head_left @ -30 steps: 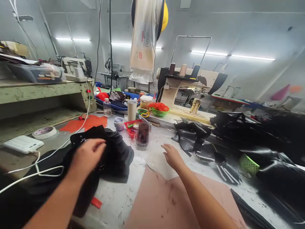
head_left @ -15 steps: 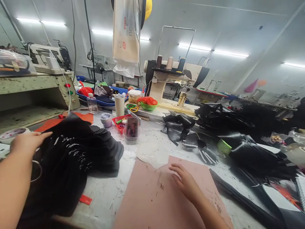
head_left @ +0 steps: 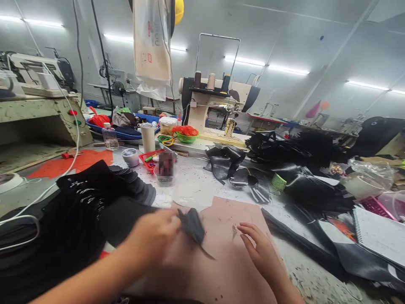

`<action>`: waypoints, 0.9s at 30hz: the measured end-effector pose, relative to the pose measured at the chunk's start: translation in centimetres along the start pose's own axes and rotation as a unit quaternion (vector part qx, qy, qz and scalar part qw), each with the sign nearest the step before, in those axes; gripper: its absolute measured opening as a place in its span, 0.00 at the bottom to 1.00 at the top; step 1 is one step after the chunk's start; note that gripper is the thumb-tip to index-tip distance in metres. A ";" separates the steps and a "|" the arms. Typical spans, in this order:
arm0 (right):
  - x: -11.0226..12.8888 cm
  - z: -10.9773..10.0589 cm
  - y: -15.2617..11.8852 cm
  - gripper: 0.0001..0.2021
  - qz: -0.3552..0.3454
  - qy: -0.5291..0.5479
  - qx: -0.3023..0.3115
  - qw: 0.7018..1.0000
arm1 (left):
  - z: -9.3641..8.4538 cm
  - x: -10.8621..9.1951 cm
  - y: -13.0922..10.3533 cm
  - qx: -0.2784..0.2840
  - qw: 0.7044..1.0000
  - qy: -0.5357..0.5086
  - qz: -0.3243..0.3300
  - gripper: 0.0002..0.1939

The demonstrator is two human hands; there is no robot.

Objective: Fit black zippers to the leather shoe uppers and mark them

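Note:
My left hand is closed on a black piece of thin, leather-like material, held over the left part of the pink board. The piece is smeared by motion and its tip hangs to the right. On the right side of the board, my right hand is open above the surface, fingers apart and nothing in it. A large fanned stack of black pieces lies to the left. A pale translucent sheet touches the board's far edge.
Beyond the board are a red basket, a white tumbler, a green bowl and a sewing machine. Black scraps and a spiral notebook lie to the right. A white cable crosses the left side.
My left hand has moved right from the black stack to the board, now with a black piece in it. The view has turned right. My right hand remains open over the board.

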State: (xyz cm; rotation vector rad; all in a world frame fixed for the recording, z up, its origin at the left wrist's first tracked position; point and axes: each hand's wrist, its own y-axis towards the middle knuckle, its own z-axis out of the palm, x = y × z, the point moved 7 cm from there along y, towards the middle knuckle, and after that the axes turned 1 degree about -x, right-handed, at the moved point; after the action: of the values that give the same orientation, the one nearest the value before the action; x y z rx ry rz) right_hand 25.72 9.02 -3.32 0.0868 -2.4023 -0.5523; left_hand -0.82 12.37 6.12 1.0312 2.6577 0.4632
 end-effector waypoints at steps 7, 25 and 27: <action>0.4 -0.2 0.9 0.12 -0.001 0.000 0.035 0.999 | 12.1 -4.9 -2.9 0.233 0.964 -0.127 0.005 0.12; 2.5 13.8 15.5 0.14 0.041 -0.110 0.218 0.969 | 13.5 5.1 8.4 0.165 0.982 0.064 -0.060 0.09; 2.6 13.7 15.4 0.11 0.040 -0.087 0.200 0.975 | 13.6 4.9 8.3 0.168 0.981 0.082 -0.057 0.09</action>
State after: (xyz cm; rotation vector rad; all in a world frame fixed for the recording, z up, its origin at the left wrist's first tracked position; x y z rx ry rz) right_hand 16.42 27.54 -4.90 0.1197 -2.6447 -0.0316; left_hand 5.33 24.25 -3.83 0.9552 2.9941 0.0780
